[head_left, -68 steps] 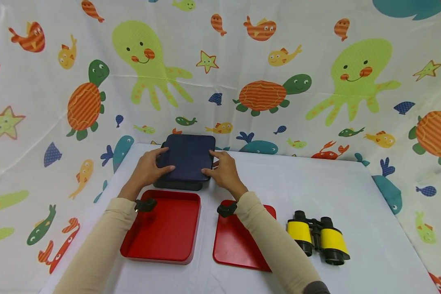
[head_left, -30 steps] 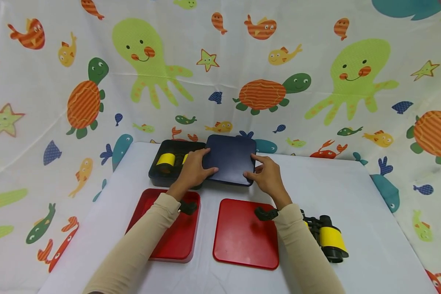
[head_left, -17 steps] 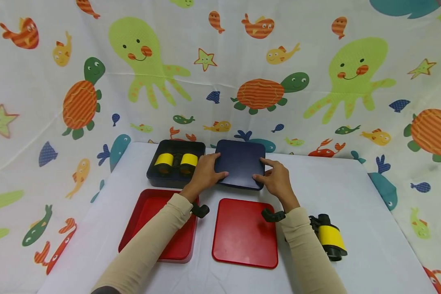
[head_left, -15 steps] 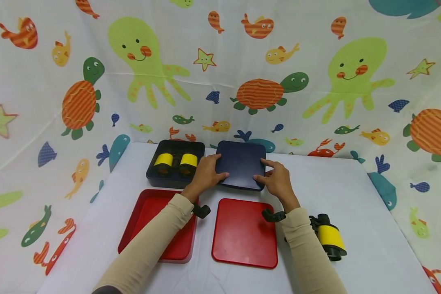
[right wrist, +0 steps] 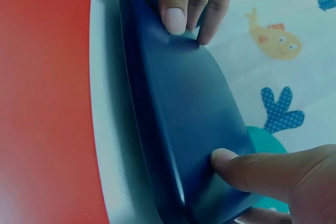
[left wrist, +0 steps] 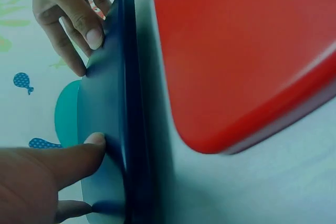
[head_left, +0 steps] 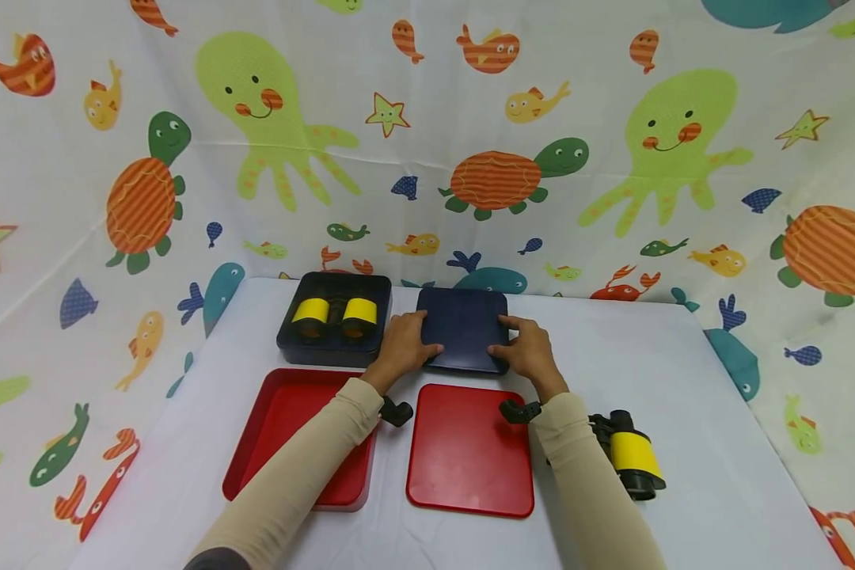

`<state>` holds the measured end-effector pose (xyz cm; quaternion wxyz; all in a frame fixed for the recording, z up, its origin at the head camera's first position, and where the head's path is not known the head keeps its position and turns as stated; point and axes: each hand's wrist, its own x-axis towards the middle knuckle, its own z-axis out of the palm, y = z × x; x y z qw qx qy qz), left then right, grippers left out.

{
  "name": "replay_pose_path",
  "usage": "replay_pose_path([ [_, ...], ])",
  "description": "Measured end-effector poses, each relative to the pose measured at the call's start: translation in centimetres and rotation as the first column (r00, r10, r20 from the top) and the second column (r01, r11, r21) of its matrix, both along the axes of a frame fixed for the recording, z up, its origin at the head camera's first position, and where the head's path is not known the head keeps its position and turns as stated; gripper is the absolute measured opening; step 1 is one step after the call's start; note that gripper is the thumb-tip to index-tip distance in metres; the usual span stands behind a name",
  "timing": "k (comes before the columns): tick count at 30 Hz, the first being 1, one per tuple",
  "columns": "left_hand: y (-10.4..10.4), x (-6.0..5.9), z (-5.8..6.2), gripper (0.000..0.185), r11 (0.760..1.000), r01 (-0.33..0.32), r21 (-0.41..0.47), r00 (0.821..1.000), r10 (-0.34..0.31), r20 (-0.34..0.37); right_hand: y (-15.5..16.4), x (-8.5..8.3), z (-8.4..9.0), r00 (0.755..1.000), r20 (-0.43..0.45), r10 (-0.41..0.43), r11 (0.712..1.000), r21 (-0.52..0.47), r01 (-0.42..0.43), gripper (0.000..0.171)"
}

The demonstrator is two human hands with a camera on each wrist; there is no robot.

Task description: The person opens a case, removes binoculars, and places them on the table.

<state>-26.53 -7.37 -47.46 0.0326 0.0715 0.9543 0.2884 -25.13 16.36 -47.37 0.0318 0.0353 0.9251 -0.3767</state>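
Left hand (head_left: 401, 348): grips navy lid's (head_left: 463, 329) left edge.
Right hand (head_left: 530, 353): grips its right edge — lid flat on desk (head_left: 634, 364), right of open case (head_left: 333, 328).

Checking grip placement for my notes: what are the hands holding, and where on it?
Both hands hold the dark blue lid: left hand on its left edge, right hand on its right edge.

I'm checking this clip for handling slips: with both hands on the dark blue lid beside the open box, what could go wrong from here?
1. The left hand and right hand hold the dark blue lid only at its edges, so it might slip.
2. The lid lies close behind the red lid; sliding it nearer could knock that.
3. The right sleeve passes beside the loose binoculars, so an elbow could nudge them.
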Motion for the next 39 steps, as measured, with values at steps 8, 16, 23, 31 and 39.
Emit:
replay_pose_path([
  [8, -0.1, 0.0, -0.6, 0.080, 0.999, -0.037, -0.012, 0.999, 0.037, 0.019, -0.9, -0.5, -0.6, 1.000, 0.003, -0.012, 0.999, 0.039, 0.012, 0.070],
  [16, -0.1, 0.1, -0.8, 0.078, 0.999, -0.034, -0.023, 0.999, 0.034, -0.018, -1.1, -0.8, -0.5, 1.000, 0.018, 0.000, 0.997, 0.082, -0.001, 0.071],
  [23, -0.3, 0.0, -0.9, 0.075, 0.995, 0.021, -0.094, 0.999, -0.025, -0.048, -1.3, -0.8, -0.4, 1.000, 0.019, 0.017, 0.992, 0.123, -0.019, 0.068],
  [31, -0.1, -0.2, -1.2, 0.074, 0.993, 0.026, -0.114, 0.999, -0.032, -0.043, -1.2, -0.8, -0.5, 0.999, 0.017, 0.031, 0.986, 0.164, -0.034, 0.063],
  [39, -1.1, 0.0, 0.3, 0.075, 0.995, 0.091, 0.032, 0.995, -0.090, -0.046, -2.0, -0.4, 0.1, 0.998, -0.065, 0.002, 0.990, 0.144, 0.007, 0.062],
])
